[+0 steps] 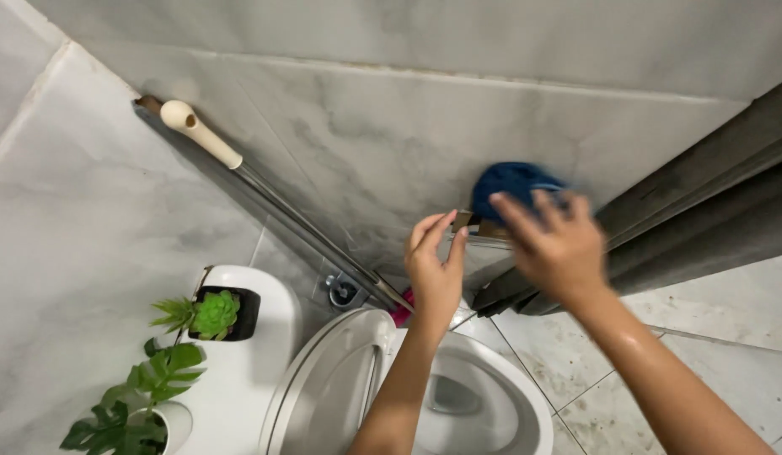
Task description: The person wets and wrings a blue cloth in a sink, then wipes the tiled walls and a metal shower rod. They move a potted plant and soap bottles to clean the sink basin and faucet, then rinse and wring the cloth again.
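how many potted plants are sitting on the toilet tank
2. A small succulent in a dark square pot sits on the tank top; a leafy plant in a white pot stands nearer the bottom-left corner. None looks hidden.

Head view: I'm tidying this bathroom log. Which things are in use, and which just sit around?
In use: blue cloth under right hand; left hand beside it at the wall.

Lying about: toilet, two potted plants, long-handled tool.

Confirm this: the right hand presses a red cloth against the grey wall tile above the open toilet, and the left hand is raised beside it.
Not quite. In the head view the cloth under the right hand is dark blue, not red. The rest holds: it is against the wall tile above the open toilet, with the left hand raised beside it.
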